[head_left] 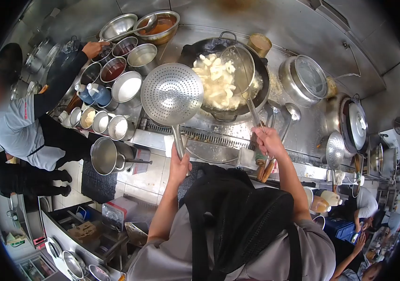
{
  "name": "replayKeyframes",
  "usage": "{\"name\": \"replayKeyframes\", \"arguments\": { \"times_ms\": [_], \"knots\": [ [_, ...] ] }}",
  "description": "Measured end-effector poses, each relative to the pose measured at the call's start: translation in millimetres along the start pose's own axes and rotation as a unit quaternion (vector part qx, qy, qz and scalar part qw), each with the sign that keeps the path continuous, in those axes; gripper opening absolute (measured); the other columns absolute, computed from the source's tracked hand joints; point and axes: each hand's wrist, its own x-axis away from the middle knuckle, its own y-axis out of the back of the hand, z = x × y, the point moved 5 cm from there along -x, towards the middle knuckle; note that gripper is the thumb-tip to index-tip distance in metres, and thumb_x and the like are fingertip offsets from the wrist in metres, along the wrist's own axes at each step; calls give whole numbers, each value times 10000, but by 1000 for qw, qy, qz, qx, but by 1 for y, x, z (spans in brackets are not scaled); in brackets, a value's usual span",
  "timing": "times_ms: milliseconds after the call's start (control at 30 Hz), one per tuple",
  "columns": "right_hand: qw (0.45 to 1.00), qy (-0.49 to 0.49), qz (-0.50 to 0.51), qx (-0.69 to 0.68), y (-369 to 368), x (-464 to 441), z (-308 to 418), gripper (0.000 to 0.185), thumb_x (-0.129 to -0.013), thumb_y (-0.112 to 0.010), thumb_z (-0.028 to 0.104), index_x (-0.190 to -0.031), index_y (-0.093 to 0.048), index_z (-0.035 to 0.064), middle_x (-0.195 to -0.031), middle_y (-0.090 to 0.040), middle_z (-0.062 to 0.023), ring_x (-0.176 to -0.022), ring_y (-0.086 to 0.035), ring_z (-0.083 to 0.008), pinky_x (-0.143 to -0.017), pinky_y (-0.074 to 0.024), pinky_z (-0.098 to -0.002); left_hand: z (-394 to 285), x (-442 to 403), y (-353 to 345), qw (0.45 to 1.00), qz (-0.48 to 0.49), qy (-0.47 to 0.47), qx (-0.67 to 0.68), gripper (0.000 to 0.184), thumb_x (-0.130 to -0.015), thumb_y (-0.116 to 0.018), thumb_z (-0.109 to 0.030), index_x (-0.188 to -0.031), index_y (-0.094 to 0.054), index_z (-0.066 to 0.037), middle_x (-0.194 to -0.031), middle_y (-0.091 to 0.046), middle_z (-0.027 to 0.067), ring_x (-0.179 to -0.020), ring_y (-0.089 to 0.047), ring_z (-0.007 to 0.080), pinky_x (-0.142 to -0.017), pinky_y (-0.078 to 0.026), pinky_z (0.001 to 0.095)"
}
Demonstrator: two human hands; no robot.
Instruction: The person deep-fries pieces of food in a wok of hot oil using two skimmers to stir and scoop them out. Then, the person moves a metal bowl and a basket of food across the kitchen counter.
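Note:
My left hand [179,167] is closed round the handle of a large perforated ladle [172,93], whose round bowl is up beside the wok's left edge. In my right hand [269,141] is the handle of a wire strainer [238,68], its round mesh over the right part of the wok. Pale, curled pieces of food [214,79] lie in the dark wok [261,89], partly seen through the mesh. Whether the strainer touches them I cannot tell.
Left of the wok stand metal bowls [161,33], seasoning pots [127,87] and blue-capped bottles [99,94]. A co-worker's hand [94,49] holds a ladle there. Ladles [293,112] and a metal pot [303,80] are to the right. A tall pot [106,156] stands lower left.

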Motion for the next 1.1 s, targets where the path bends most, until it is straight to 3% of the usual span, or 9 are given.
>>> {"name": "replayKeyframes", "arguments": {
  "times_ms": [100,200,500,700,900,1033,1100],
  "knots": [
    [996,34,-30,77,6,17,5,376,-1053,-571,321,-1130,-678,-32,-570,-466,5,-372,-432,-101,-347,-350,-286,-6,1,-2,1000,4,3,-7,686,-978,-521,2,-1584,-211,-88,-1000,-547,64,-548,-500,93,-460,-441,251],
    [985,40,-74,152,6,39,20,321,-1049,-570,272,-918,-670,-3,-558,-476,-5,-404,-468,-117,-369,-391,-319,-7,3,-2,1000,-2,1,-9,688,-979,-528,-6,-1584,-212,-90,-944,-552,60,-544,-501,96,-458,-439,255],
    [971,66,-117,196,9,75,15,342,-1054,-569,284,-1229,-704,23,-550,-469,-9,-395,-469,-113,-388,-396,-329,-16,5,-6,1000,3,-3,-23,666,-982,-514,-24,-1583,-232,-73,-905,-543,54,-558,-506,103,-491,-465,269],
    [998,29,-51,30,5,79,10,386,-1067,-547,303,-1278,-650,-3,-573,-456,29,-387,-398,-74,-367,-342,-271,-11,3,-3,1000,8,-13,-12,702,-962,-520,-6,-1584,-206,-92,-869,-553,59,-524,-506,103,-449,-439,267],
    [984,32,-21,-171,5,63,-6,379,-1081,-517,305,-1294,-608,5,-616,-436,55,-404,-359,-33,-346,-308,-220,-5,1,-1,1000,3,-11,-23,709,-970,-536,-23,-1589,-197,-88,-869,-553,63,-530,-512,104,-457,-441,266],
    [974,80,-71,-201,27,53,-3,364,-1074,-537,305,-1249,-637,2,-613,-440,49,-421,-370,-51,-361,-334,-245,-7,2,0,999,9,2,-49,700,-981,-531,-26,-1589,-189,-83,-893,-557,70,-540,-519,106,-466,-445,264],
    [972,121,-141,-143,51,38,-1,353,-1068,-544,321,-1195,-665,15,-621,-463,35,-427,-401,-54,-361,-348,-250,-5,2,1,998,8,1,-58,691,-987,-523,-25,-1588,-187,-81,-910,-561,73,-545,-521,106,-471,-448,262]
  ]
}}
